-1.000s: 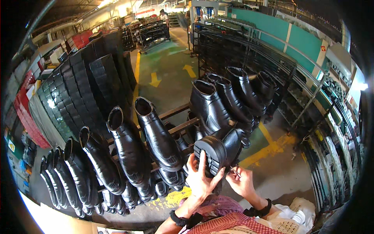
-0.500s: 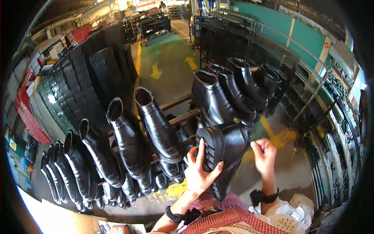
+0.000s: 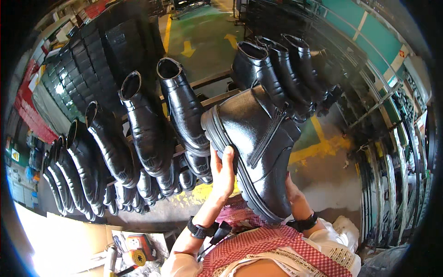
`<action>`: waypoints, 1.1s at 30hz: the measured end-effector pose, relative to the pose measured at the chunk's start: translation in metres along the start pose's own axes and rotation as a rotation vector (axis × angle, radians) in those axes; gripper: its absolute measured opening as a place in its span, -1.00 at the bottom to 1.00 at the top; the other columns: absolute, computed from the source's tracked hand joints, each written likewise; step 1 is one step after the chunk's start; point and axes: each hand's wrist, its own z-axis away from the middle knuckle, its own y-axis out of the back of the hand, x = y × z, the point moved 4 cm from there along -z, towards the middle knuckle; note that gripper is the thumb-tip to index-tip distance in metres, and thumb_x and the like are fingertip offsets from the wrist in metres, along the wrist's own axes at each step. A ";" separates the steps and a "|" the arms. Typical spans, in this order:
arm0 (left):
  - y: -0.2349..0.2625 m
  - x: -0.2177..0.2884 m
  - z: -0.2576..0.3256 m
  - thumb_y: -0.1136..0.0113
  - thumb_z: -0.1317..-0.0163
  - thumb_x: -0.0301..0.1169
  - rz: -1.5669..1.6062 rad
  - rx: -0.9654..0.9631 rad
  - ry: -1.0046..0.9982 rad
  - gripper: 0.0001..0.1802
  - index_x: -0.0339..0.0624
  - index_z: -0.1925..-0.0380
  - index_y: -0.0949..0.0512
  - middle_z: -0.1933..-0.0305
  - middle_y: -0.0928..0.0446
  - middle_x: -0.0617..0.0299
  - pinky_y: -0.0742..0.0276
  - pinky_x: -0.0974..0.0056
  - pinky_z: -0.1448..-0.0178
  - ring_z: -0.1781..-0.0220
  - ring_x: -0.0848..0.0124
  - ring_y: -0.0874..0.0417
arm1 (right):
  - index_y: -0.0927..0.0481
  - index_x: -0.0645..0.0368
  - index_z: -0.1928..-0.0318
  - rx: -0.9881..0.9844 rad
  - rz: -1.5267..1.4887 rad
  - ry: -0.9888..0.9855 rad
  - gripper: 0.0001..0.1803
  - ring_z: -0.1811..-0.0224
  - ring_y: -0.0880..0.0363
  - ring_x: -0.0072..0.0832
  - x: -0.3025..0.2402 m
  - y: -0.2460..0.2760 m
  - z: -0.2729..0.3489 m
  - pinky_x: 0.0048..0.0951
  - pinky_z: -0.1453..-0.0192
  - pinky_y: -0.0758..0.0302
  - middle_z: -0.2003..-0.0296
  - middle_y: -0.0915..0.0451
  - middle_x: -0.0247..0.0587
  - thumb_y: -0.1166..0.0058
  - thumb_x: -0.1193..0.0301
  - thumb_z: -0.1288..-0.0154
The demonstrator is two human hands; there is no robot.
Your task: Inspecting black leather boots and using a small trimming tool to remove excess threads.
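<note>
A black ankle boot [image 3: 258,124] with a side zip and a ridged sole is held up before me, its toe pointing down toward my chest. My left hand [image 3: 224,173] grips it by the sole edge, thumb showing and the other fingers partly hidden underneath. Behind the boot's far right side is my right hand [image 3: 295,194]; the boot covers most of its fingers, so its grip cannot be made out. Just left of the held boot, another glossy black boot [image 3: 182,111] sits on the rack.
A rack rail [image 3: 212,99] carries a row of black boots [image 3: 147,124] stretching left, with several more boots [image 3: 300,64] at the back right. Stacked dark boxes [image 3: 92,55] stand at the far left. Metal railings [image 3: 369,101] run along the right. Tools [image 3: 138,249] lie at the lower left.
The boot has been turned from sole-facing to side-on, now showing its zip, and raised closer. My right hand has gone from beside the boot to behind it. The view has tilted downward.
</note>
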 end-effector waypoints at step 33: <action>0.005 -0.004 -0.003 -0.31 0.02 -0.56 0.193 -0.355 -0.021 -0.31 -0.22 -0.11 -0.20 -0.02 -0.41 0.22 -0.34 0.31 -0.16 -0.06 0.44 -0.42 | -0.32 0.25 -0.11 -0.191 0.391 0.213 -0.31 0.02 -0.45 -0.49 0.027 0.055 -0.054 -0.37 -0.07 -0.39 0.03 -0.47 -0.27 -0.31 0.35 0.05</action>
